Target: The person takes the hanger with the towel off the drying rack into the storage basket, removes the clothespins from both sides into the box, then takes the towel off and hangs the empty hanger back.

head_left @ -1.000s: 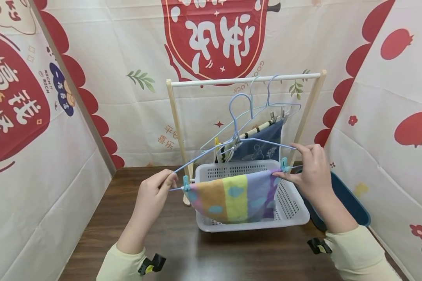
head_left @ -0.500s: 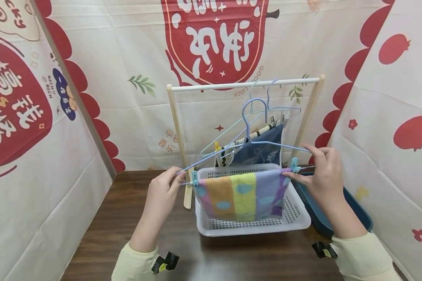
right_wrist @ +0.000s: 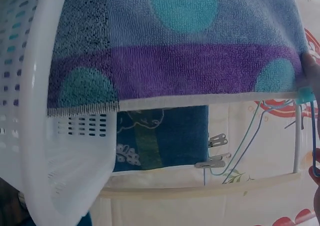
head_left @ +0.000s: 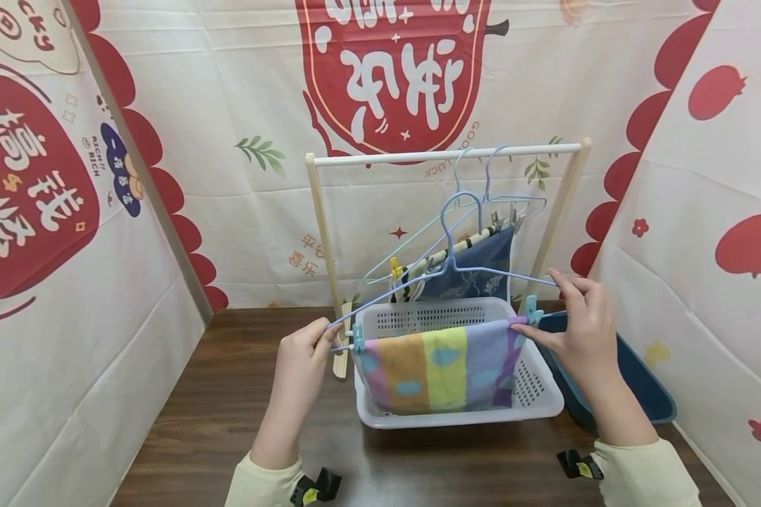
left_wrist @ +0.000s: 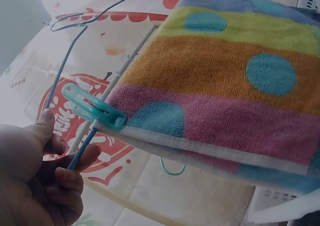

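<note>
Head view, centre: I see a striped towel (head_left: 444, 370) folded over the lower bar of a blue hanger (head_left: 451, 266), in front of a white basket (head_left: 456, 422); from my remote post I cannot tell whether towel and basket touch. Turquoise clips grip its upper corners, the left clip (head_left: 358, 339) and the right clip (head_left: 532, 310).

Centre left: the left hand (head_left: 301, 355) holds one end of this hanger, fingers curled round it; my left wrist view, lower left, shows thumb and fingers at the wire, just beside the clip. Centre right: the right hand (head_left: 580, 317) grips the other end, forefinger up on the sloping wire and thumb against the towel's corner.

Upper centre to right: a rack (head_left: 393, 158) with a white crossbar carries a pale green hanger (head_left: 412, 243) and a second hanger (head_left: 487, 176), hooked side by side. Beneath them hangs a navy cloth (head_left: 482, 264); my right wrist view, lower centre, shows metal clips (right_wrist: 212, 162) at its edge. A yellow clip (head_left: 395, 268) sits to its left.

Lower right: a dark blue tray (head_left: 647, 387) lies beside the basket on a brown table (head_left: 228, 422).
</note>
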The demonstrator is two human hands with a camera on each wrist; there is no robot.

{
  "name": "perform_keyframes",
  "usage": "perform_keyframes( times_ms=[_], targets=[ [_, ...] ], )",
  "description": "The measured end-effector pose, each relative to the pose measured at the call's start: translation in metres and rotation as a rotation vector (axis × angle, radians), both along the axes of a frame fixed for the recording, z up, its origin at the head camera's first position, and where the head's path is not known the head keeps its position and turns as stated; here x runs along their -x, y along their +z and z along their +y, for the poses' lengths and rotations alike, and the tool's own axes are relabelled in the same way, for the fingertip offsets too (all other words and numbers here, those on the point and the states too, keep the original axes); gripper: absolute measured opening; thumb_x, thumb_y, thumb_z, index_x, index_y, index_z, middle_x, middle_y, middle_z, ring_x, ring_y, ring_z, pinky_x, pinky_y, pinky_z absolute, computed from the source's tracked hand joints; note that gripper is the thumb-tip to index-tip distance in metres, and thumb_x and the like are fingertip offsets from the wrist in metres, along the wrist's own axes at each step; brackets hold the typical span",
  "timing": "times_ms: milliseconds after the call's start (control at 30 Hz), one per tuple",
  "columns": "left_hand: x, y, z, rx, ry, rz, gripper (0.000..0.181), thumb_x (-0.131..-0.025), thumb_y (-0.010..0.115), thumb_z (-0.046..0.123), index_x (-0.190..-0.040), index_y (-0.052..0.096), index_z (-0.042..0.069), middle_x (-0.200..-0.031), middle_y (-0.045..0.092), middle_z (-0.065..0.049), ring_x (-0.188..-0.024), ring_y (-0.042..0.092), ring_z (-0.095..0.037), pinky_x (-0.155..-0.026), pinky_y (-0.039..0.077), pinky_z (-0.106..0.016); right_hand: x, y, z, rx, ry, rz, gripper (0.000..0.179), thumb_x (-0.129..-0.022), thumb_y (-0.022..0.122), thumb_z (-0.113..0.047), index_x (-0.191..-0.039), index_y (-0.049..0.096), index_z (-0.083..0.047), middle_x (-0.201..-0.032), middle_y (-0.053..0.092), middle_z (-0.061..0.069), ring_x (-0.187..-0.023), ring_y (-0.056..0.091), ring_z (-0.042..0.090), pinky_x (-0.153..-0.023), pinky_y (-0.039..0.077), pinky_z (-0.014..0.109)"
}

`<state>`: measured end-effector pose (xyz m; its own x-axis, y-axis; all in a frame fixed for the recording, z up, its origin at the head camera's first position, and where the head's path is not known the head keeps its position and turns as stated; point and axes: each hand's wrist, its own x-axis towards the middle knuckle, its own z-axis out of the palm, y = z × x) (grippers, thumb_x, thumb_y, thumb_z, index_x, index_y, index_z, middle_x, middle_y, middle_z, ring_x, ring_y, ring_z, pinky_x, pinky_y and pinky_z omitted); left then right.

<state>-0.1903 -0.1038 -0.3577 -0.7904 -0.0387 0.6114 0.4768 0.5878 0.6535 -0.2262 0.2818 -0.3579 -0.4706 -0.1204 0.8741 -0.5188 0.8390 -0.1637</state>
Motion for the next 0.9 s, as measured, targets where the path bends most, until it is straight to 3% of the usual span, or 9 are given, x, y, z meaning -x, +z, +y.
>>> perform_keyframes(
  times_ms=[300,500,600,733,900],
  targets=[
    [-0.003,-0.010,0.001,-0.072,0.029,-0.003,0.029,-0.093,0.065,0.016,-0.066,0.058,0.014,-0.058,0.052,0.007,-0.052,0.042,-0.009,-0.046,0.033,-0.025,-0.004,-0.009,-0.010,0.064,-0.001,0.020,0.088,-0.083,0.054,-0.072,-0.136,0.051,-0.003,-0.139,0.045,0.021,-0.124,0.040,0.040,-0.101,0.033,0.053],
    [-0.005,-0.017,-0.001,-0.109,0.043,0.014,0.028,-0.092,0.067,0.014,-0.066,0.058,0.013,-0.058,0.053,0.006,-0.052,0.042,-0.009,-0.046,0.033,-0.025,-0.011,-0.016,-0.019,0.172,-0.004,0.073,0.075,-0.086,0.060,-0.064,-0.128,0.058,-0.001,-0.134,0.052,0.019,-0.120,0.045,0.037,-0.104,0.034,0.046],
    [-0.006,-0.020,-0.003,-0.107,0.047,0.012,0.028,-0.092,0.066,0.016,-0.066,0.059,0.013,-0.059,0.052,0.008,-0.052,0.041,-0.008,-0.047,0.033,-0.025,-0.013,-0.017,-0.023,0.160,0.046,0.059,0.058,-0.089,0.066,-0.049,-0.121,0.064,0.000,-0.126,0.059,0.019,-0.116,0.048,0.038,-0.105,0.032,0.046],
    [-0.008,-0.024,-0.003,-0.106,0.043,0.010,0.028,-0.092,0.066,0.016,-0.065,0.058,0.014,-0.059,0.053,0.007,-0.053,0.043,-0.008,-0.048,0.035,-0.025,-0.016,-0.017,-0.025,0.154,0.107,-0.020,0.034,-0.086,0.068,-0.015,-0.116,0.067,0.000,-0.122,0.062,0.017,-0.117,0.049,0.037,-0.107,0.030,0.041],
    [-0.009,-0.028,-0.004,-0.122,0.035,0.016,0.028,-0.092,0.066,0.014,-0.065,0.059,0.014,-0.059,0.053,0.005,-0.053,0.043,-0.007,-0.048,0.035,-0.025,-0.021,-0.017,-0.029,0.192,0.137,-0.095,0.035,-0.083,0.068,0.003,-0.117,0.067,-0.003,-0.120,0.065,0.014,-0.117,0.050,0.033,-0.107,0.030,0.033]
  ],
)
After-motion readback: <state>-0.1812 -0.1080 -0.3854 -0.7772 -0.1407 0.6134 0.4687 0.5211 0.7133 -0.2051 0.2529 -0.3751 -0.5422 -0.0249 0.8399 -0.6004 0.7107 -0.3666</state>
